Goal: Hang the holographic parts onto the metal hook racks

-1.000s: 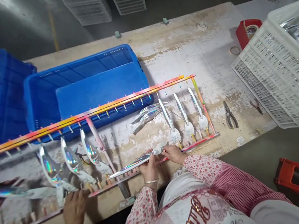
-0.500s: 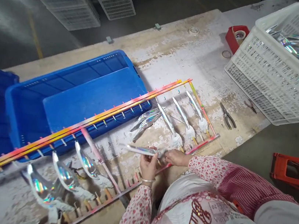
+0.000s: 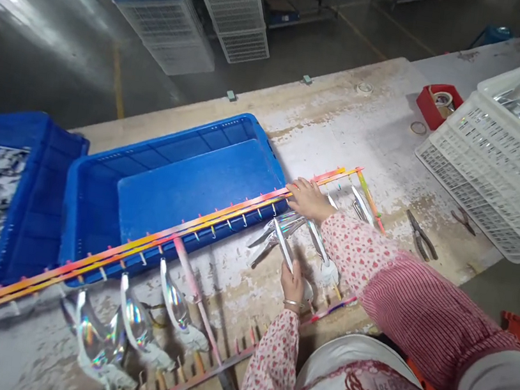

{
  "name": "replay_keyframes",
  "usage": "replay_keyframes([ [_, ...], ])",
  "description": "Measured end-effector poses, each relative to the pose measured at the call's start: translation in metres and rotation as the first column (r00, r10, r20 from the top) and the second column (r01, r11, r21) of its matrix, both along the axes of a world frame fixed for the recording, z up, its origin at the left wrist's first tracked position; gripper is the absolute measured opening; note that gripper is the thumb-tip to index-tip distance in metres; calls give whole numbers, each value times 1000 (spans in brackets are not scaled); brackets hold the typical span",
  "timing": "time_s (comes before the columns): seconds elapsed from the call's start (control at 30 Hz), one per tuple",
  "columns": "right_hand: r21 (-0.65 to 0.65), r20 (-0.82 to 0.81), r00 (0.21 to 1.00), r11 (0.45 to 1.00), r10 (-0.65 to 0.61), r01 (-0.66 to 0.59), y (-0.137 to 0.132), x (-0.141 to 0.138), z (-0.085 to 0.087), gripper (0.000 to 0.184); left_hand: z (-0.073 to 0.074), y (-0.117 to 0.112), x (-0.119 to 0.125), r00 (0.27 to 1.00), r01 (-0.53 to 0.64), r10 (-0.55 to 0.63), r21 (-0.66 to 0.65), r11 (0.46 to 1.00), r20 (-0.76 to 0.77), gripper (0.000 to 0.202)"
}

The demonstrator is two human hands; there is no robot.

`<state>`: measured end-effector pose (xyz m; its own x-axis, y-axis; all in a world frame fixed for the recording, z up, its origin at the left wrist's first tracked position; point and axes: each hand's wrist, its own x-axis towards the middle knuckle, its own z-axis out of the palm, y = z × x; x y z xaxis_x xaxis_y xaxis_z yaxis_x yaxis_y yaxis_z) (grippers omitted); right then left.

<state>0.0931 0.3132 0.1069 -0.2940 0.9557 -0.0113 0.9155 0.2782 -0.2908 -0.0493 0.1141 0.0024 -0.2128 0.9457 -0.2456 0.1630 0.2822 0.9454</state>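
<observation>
My left hand (image 3: 293, 283) is closed round the lower part of a slim, shiny silver lure-shaped piece (image 3: 284, 246), whose narrow end points up toward the rack's far rail. My right hand (image 3: 311, 200) reaches across with its fingers bent over that orange-and-pink rail of the rack (image 3: 233, 209); what lies under the fingertips is hidden. Another silver piece (image 3: 318, 242), its lower end wrapped in white, hangs in the rack below my right forearm. Loose silver pieces (image 3: 261, 237) lie on the table beside my left hand. More wrapped pieces (image 3: 133, 319) are mounted in the rack's left section.
A blue tray (image 3: 193, 186) lies behind the rack, with a blue bin (image 3: 54, 192) of pale scraps to its left. Pliers (image 3: 421, 236) rest at the right, near a white crate (image 3: 486, 169) of silver pieces. A red box (image 3: 425, 105) holds tape rolls.
My right hand has moved from the near rail up to the far rail. The left hand has turned the silver piece from lying level to pointing at the far rail. The view has shifted.
</observation>
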Motion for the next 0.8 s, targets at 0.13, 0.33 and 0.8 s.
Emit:
replay_keyframes([
  [0.13,65,-9,1000,998,-9,9,-13,-2,-14,48,-6,8,0,999,-32,31,-39,999,-12,44],
  [0.33,28,-8,1000,1000,-7,8,-10,-2,-8,50,-2,7,2,998,62,-62,-32,998,-4,42],
  [0.8,125,-444,894,992,56,0,-128,-12,-12,29,4,106,-67,584,444,-348,-70,893,-734,35],
])
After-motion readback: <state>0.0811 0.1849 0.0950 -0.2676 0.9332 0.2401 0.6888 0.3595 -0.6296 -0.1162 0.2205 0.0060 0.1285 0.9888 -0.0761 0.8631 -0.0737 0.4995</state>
